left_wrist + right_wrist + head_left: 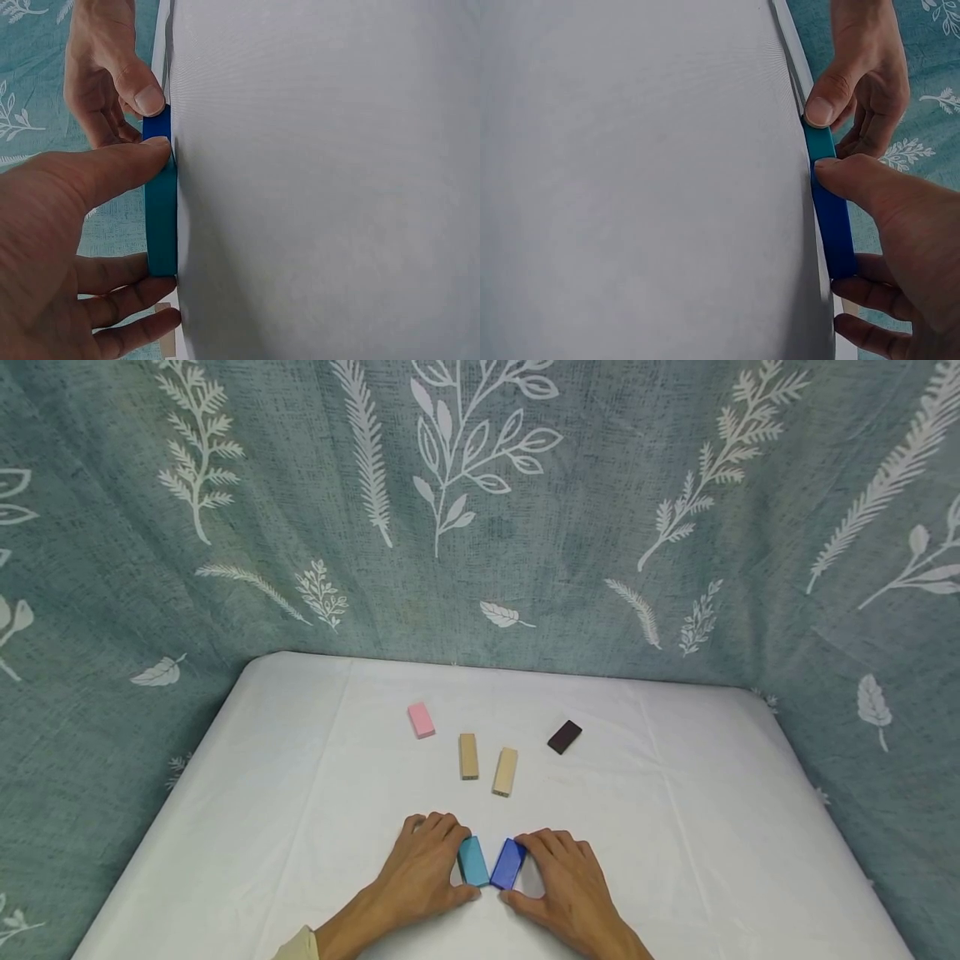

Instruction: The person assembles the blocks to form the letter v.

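White cloth-covered table (675, 843), grey-green fabric (570, 593) with white leaf prints behind and along both sides. Left to right: beige sleeve (300, 946) at the left forearm, bottom edge. Left hand (429, 868) pinches teal rectangular block (473, 862) by its ends, thumb at near end, fingers at far end. Pink block (422, 720) lies farther back, past the left hand, slightly tilted. Teal block lies on the cloth at the near middle of the table, far end leaning left. Tan block (468, 757) beyond it, roughly straight front to back. Blue rectangular block (508, 864) just right of teal, on the cloth, far end leaning right; the two form a V, near corners together, far ends apart. Can't tell if the corners actually touch. Pale wood-coloured block (505, 772) beyond blue, near the tan one but apart, slightly angled. Right hand (564, 878) pinches blue block the same way, thumb near, fingers far. Dark brown or black block (565, 737) farther back, set diagonally, well apart from the hands.
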